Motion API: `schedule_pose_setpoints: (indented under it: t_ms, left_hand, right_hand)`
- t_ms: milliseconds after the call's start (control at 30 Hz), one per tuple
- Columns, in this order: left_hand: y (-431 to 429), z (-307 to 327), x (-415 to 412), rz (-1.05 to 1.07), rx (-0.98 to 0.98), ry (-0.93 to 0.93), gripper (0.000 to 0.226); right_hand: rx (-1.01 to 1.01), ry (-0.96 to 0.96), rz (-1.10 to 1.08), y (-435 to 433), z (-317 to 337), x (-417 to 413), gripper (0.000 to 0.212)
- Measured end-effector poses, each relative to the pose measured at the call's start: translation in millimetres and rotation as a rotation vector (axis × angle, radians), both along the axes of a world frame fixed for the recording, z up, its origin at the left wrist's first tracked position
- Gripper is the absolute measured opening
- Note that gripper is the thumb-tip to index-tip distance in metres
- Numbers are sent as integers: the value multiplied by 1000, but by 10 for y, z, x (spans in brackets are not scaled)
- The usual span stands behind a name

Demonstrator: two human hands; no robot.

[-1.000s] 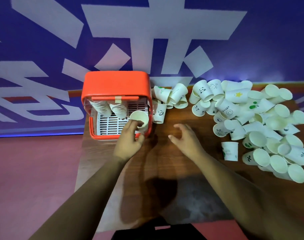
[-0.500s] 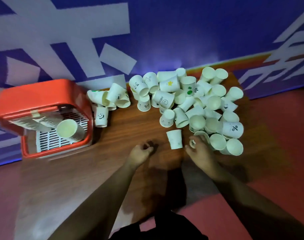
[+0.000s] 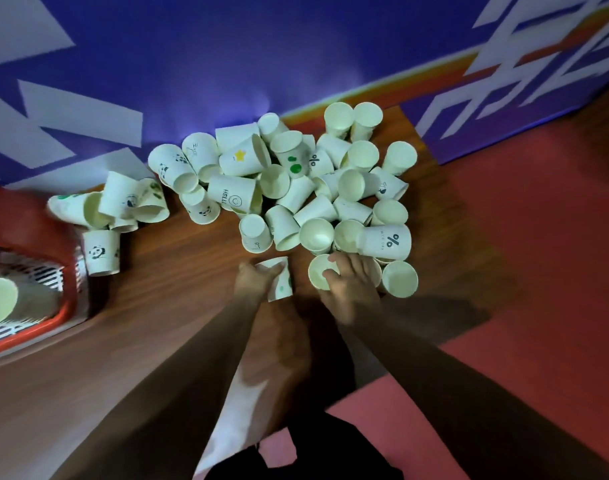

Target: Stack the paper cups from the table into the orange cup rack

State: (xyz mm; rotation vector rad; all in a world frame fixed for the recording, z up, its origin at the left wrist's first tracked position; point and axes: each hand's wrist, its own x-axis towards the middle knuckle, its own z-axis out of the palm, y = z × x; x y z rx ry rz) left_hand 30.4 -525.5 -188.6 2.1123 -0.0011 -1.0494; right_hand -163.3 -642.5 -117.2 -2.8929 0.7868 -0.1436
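Paper, two held: dotted cup point(image 3: 283, 285), left hand point(image 3: 252, 282); plain cup point(image 3: 318, 271), right hand point(image 3: 353, 289).

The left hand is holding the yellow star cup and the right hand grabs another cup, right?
Not quite. The head view shows the left hand holding a green-marked cup; the yellow star cup lies untouched in the pile. The right hand does grab a second cup.

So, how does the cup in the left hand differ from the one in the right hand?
The left cup shows its side wall, with green marks; the right cup shows its open mouth, with no print in view. The left hand wraps round the left cup's wall; the right hand pinches the right cup at its rim. Both are white paper cups.
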Motion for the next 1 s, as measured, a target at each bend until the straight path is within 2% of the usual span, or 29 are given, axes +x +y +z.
schedule_pose_setpoints:
  t_ms: [133, 267, 333, 400, 467, 600, 667, 800, 900, 1000]
  left_hand:
    - [0, 221, -145, 76, -43, 59, 79]
    - [253, 370, -196, 115, -104, 13, 45]
    - [459, 458, -164, 183, -142, 5, 50]
    - [702, 584, -103, 278, -187, -14, 60]
    - [934, 738, -40, 360, -233, -48, 57]
    - [1385, 1091, 78, 436, -362, -131, 40]
    - [1617, 1265, 167, 455, -439, -176, 46]
    - [2202, 1556, 403, 433, -543, -272, 57]
    - [2716, 1735, 643, 488, -559, -340, 52]
    - [3205, 1837, 910, 507, -544, -407, 61]
  right_hand:
    - [-2, -7, 72, -70, -84, -38, 7]
    - [111, -100, 62, -52, 59, -39, 10]
    - [251, -203, 21, -21, 122, 0, 8]
    - [459, -372, -45, 56, 209, 86, 9]
    - [737, -484, -179, 168, 351, 223, 13]
    - [1466, -480, -457, 451, 653, 528, 12]
    - [1638, -481, -496, 612, 734, 696, 8]
    - [1730, -422, -469, 1031, 882, 1079, 8]
    - [1584, -333, -396, 1415, 1010, 1411, 16]
    - [1422, -281, -248, 1807, 1157, 1734, 24]
